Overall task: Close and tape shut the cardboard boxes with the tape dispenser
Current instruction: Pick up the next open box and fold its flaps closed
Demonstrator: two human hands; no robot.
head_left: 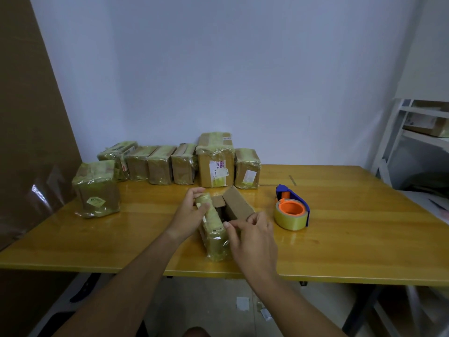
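Note:
A small cardboard box [216,239] with old yellowish tape on its sides stands open near the table's front edge, its flaps raised. My left hand [192,210] grips the taped left flap, thumb on the inner side. My right hand [252,237] holds the plain brown right flap [237,204] at its near end, fingers curled over its edge. A tape dispenser [292,207], blue with an orange core and a yellow tape roll, lies on the table just right of the box, untouched.
Several taped boxes [215,161] stand in a row along the wall at the back of the yellow wooden table [364,227], and one more box [97,188] sits at the left. A white shelf [418,132] stands at the right. Brown board leans at the left.

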